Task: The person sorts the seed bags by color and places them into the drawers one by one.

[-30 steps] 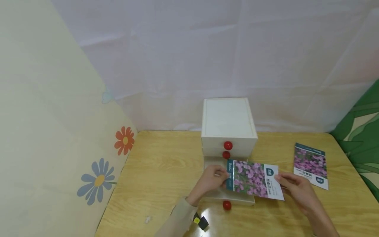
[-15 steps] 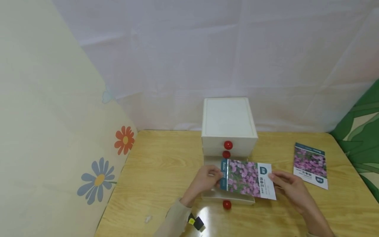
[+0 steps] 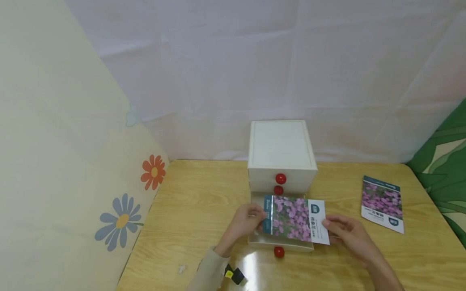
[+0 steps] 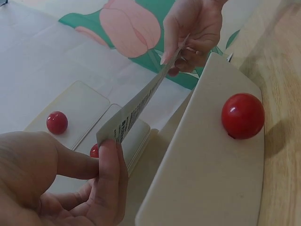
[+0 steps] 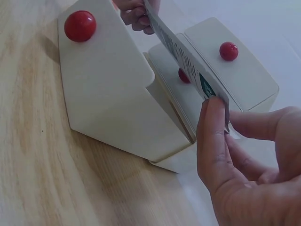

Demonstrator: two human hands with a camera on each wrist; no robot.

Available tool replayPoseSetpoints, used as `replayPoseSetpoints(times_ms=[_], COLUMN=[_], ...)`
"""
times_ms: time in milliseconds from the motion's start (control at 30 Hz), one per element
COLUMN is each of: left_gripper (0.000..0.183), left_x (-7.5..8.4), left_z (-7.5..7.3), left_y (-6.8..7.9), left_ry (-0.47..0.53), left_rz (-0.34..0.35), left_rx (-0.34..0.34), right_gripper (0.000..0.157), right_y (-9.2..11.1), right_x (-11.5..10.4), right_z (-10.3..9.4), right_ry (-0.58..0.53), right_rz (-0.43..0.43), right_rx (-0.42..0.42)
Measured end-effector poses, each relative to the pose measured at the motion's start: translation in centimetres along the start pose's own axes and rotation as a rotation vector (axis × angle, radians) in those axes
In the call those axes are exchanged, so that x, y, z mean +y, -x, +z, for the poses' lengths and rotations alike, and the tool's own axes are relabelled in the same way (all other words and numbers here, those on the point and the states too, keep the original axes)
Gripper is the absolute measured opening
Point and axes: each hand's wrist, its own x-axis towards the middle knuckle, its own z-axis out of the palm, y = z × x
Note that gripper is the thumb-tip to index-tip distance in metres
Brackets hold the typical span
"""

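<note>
A seed packet (image 3: 291, 218) with a pink-flower picture hangs level above the pulled-out bottom drawer (image 3: 281, 243) of a small white chest (image 3: 282, 145). My left hand (image 3: 244, 221) pinches its teal end between thumb and fingers. At the white end, my right hand (image 3: 351, 236) pinches the packet the same way. Both wrist views show the packet (image 4: 146, 96) nearly edge-on, its printed underside visible. The drawer front (image 5: 101, 61) with its red knob (image 4: 243, 116) stands just below it. The packet hides much of the drawer's inside in the head view.
A second packet (image 3: 382, 204) with the same picture lies on the wooden table (image 3: 204, 194) to the right. Two upper drawers with red knobs (image 3: 280, 178) are closed. A black-and-yellow piece (image 3: 234, 274) shows beside my left sleeve. A white cloth (image 3: 218, 81) hangs behind.
Both hands have moved left with the packet, bringing it more squarely over the open drawer. The chest and the second packet have stayed in place.
</note>
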Motion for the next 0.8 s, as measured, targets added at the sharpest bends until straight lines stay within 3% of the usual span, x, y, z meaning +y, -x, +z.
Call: replayPoseSetpoints(times_ms=[233,567,667,800], left_gripper=[0.014,0.014,0.015,0.017], left_x=[-0.4,-1.0,-1.1,-1.1], left_z=[-0.7,-1.7,-2.0,-2.3], left_y=[0.4,0.4,0.5,0.5], left_ry=[0.022,0.033,0.046,0.06], left_rz=[0.01,0.022,0.02,0.02], left_rx=[0.013,0.027,0.03,0.038], right_gripper=[0.039,0.022,0.021,0.024], right_y=[0.4,0.2,0.2,0.1], right_x=[0.4,1.2,1.2,0.9], right_z=[0.9,1.5,1.8,2.5], right_ry=[-0.014,-0.135,-0.138,-0.113], right_rz=[0.006,-0.1,-0.105,-0.078], right_rx=[-0.046,-0.217,-0.216,-0.151])
